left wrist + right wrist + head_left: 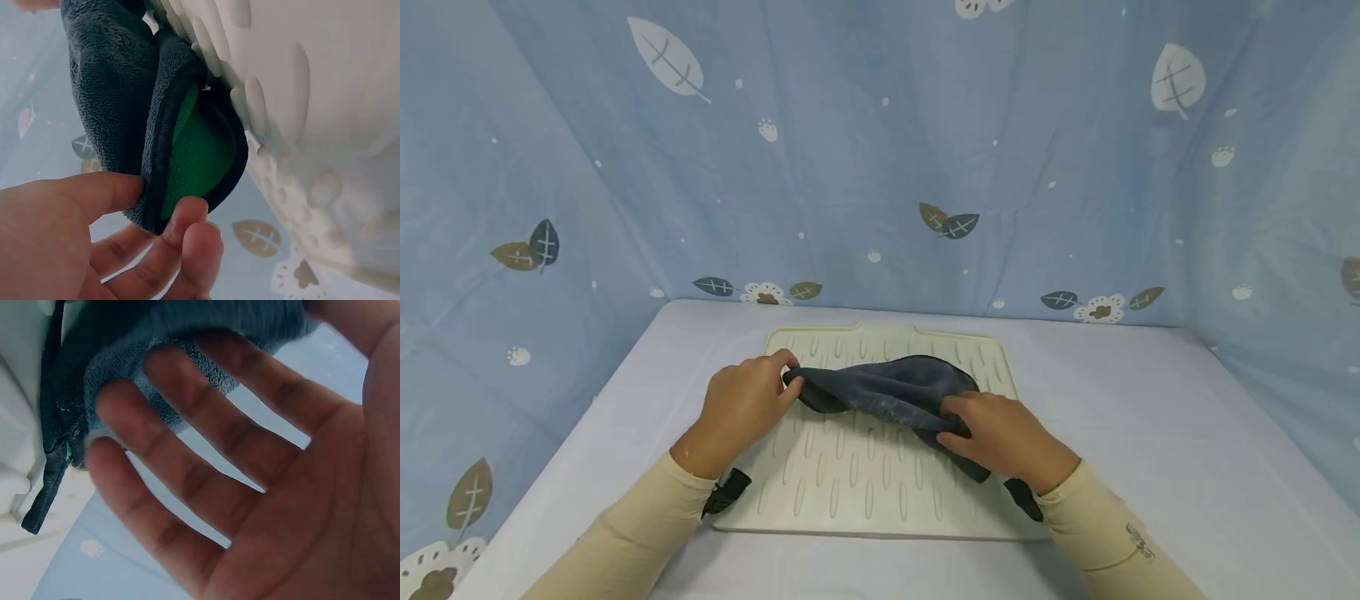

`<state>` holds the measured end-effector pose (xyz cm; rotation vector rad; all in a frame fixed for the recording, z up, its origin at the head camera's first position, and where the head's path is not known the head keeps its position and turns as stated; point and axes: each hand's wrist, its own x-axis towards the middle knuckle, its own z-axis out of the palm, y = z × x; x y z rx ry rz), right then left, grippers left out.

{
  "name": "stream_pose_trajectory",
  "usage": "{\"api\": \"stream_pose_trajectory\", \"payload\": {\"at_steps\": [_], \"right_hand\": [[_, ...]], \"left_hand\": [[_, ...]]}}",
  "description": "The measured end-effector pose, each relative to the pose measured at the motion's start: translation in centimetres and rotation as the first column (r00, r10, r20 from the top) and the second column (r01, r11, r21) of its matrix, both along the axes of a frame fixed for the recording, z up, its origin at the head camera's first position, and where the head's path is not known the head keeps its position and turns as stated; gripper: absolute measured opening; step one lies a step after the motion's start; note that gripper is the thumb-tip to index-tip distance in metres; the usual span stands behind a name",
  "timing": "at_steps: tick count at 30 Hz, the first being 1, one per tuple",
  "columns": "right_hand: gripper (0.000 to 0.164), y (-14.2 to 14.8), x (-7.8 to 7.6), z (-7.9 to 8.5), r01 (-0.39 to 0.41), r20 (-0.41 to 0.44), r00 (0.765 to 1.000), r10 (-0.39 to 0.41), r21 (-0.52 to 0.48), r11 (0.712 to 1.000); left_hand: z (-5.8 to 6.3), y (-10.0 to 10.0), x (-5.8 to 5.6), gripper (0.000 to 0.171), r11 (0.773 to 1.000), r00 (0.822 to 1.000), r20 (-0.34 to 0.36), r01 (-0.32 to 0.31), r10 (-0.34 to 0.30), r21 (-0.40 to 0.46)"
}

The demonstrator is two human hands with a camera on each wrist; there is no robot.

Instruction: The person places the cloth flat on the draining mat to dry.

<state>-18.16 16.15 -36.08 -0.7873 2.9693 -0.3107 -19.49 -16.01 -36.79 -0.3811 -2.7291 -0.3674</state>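
A dark blue-grey terry cloth [895,387] with black edging is held bunched and slanting between my hands, over a cream ridged mat [850,508]. My left hand [745,404] pinches its left corner between thumb and fingers. In the left wrist view the cloth's edge curls open and shows a green inner face [203,156]. My right hand [1003,433] grips the right part of the cloth, where a lower flap hangs toward the mat. From the right wrist, the fingers [194,394] look spread and long, with their tips against the fuzzy side of the cloth.
The mat lies on a table covered with a white sheet [1150,433]. Behind and at both sides hangs a blue curtain [850,167] with leaf and flower prints. Black straps [726,492] show at both wrists, below beige sleeves [632,525].
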Motion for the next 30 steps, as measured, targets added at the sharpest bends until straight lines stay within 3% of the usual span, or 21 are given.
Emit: {"api": "stream_pose_trajectory", "payload": {"at_steps": [4, 8, 16, 30], "right_hand": [[0.036, 0.2, 0.1, -0.2, -0.016, 0.046, 0.999, 0.015, 0.03, 0.999], [0.035, 0.4, 0.0, -0.3, -0.043, 0.068, 0.997, 0.04, 0.054, 0.998], [0.017, 0.9, -0.1, 0.0, -0.057, 0.059, 0.997, 0.055, 0.04, 0.998], [0.014, 1.5, -0.4, 0.9, 0.02, 0.039, 0.999, -0.021, 0.026, 0.999]], "left_hand": [[-0.1, 0.1, -0.1, 0.019, 1.0, 0.998, 0.058, 0.002, -0.003, 0.023], [-0.1, 0.3, -0.2, 0.024, 0.997, 0.996, 0.08, 0.018, -0.024, 0.07], [0.0, 0.2, -0.4, 0.029, 0.984, 0.998, 0.031, 0.046, -0.052, 0.174], [0.3, -0.1, -0.7, 0.036, 0.951, 0.997, -0.035, 0.08, -0.073, 0.299]]}}
